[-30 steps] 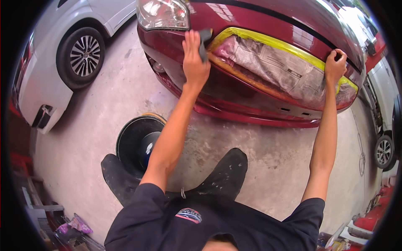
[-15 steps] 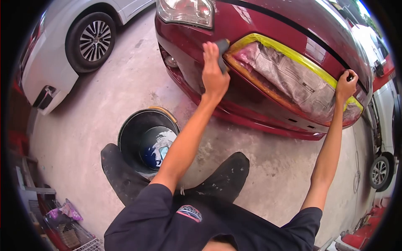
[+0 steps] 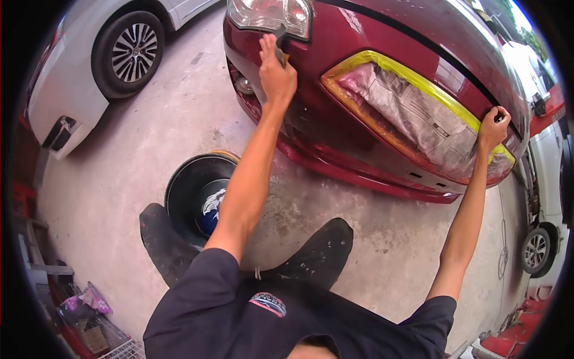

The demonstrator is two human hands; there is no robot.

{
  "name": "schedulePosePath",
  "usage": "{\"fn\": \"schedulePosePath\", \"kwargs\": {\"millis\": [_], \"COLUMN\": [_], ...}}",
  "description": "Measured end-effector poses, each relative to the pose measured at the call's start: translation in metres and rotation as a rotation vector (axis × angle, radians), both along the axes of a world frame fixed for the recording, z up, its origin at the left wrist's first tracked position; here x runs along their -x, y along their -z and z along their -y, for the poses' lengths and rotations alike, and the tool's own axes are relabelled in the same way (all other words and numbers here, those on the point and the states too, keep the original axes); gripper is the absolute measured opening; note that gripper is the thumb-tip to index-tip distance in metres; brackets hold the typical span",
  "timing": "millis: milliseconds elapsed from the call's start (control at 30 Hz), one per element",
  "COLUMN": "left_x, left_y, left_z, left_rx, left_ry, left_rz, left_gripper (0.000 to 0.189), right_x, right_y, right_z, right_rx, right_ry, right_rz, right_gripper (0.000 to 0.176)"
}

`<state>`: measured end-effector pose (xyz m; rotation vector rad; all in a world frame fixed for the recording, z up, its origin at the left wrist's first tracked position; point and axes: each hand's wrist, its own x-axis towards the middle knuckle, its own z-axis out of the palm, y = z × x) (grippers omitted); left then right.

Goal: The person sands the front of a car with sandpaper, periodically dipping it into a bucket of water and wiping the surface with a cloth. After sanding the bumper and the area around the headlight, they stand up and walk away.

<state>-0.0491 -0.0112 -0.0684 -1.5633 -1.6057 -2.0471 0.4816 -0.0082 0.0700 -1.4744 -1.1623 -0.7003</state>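
My left hand (image 3: 277,75) is on the red bumper (image 3: 311,105), just below the headlight (image 3: 272,17), and holds a dark sanding pad (image 3: 281,45) against the paint. The grille opening is masked with newspaper (image 3: 412,110) and edged with yellow tape (image 3: 412,73). At the right end of the tape my right hand (image 3: 494,127) rests on the car, its fingers curled and pinched; whatever they hold, if anything, is too small to name.
A black bucket (image 3: 179,194) with whitish liquid stands on the concrete floor (image 3: 394,245) between my legs. A white car (image 3: 72,78) is at the left, another vehicle's wheel (image 3: 536,250) at the right. A wire rack (image 3: 125,350) sits at the lower left.
My left hand has moved left and up with the pad, from the corner of the masked opening to below the headlight. The right hand has stayed nearly in place.
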Motion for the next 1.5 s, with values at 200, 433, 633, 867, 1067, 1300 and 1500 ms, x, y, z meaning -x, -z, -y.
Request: {"fn": "schedulePosePath", "kwargs": {"millis": [200, 433, 633, 867, 1067, 1300, 1500], "left_x": [0.022, 0.052, 0.023, -0.002, -0.040, 0.005, 0.049], "left_y": [0.020, -0.024, -0.049, -0.012, 0.035, 0.015, 0.001], "left_z": [-0.007, 0.020, 0.011, 0.001, 0.038, -0.001, -0.018], "left_rx": [-0.106, 0.270, 0.246, -0.074, -0.188, -0.161, 0.086], "left_ry": [0.005, 0.074, -0.121, -0.227, -0.138, -0.183, -0.180], "left_rz": [-0.219, -0.341, -0.147, -0.078, -0.411, -0.295, -0.293], "left_gripper": [0.069, 0.075, 0.058, 0.037, 0.036, 0.034, 0.034], "right_x": [-0.004, -0.001, -0.004, -0.002, -0.002, -0.001, -0.012], "right_y": [-0.003, 0.000, 0.002, 0.001, -0.002, 0.008, 0.005], "right_z": [-0.004, 0.001, -0.001, 0.003, -0.001, 0.002, -0.006], "right_rx": [-0.033, -0.018, -0.010, -0.036, -0.040, -0.007, -0.032], "right_ry": [-0.001, 0.018, 0.019, -0.029, -0.010, -0.007, -0.043], "right_rz": [0.043, 0.038, 0.018, -0.007, 0.023, -0.010, 0.020], "right_gripper": [0.033, 0.034, 0.034, 0.033, 0.032, 0.033, 0.034]}}
